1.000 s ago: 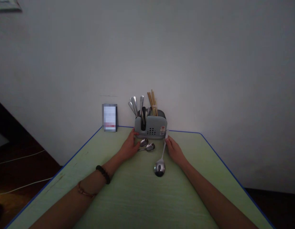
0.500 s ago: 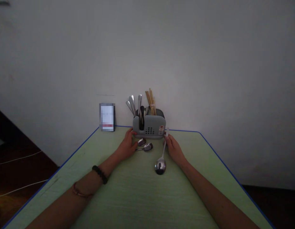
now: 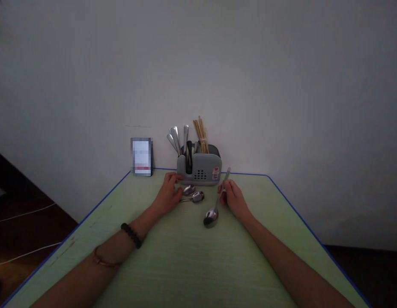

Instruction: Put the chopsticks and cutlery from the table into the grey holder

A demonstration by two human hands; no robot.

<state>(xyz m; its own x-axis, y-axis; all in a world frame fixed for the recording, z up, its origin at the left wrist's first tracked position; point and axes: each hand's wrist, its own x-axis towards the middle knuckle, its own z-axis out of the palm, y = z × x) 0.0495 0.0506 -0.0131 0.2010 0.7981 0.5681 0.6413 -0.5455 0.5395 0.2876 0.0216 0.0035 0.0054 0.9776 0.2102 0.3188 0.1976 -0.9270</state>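
Note:
A large metal serving spoon (image 3: 211,217) is held by its handle in my right hand (image 3: 235,197), fingers closed round it, bowl slanting down toward me. My left hand (image 3: 166,194) lies open on the table, thumb and fingers apart, fingertips at the lower left corner of a grey utensil holder (image 3: 207,163). Close to its thumb are two small metal spoons, a nearer spoon (image 3: 197,196) and a farther spoon (image 3: 189,190); my hand partly hides their handles. Metal handles (image 3: 175,137), a black handle (image 3: 189,158) and wooden chopsticks (image 3: 201,132) stand in the holder.
The green table (image 3: 192,265) has a blue edge and meets a plain wall (image 3: 249,85) at the back. A phone or small screen (image 3: 141,156), blurred out, stands upright at the back left. White cords (image 3: 28,253) run beyond the table's left side.
My right hand has tilted the serving spoon, so its bowl has swung left and slightly up and its handle end leans right. My left hand has barely moved. The whole view shifts slightly.

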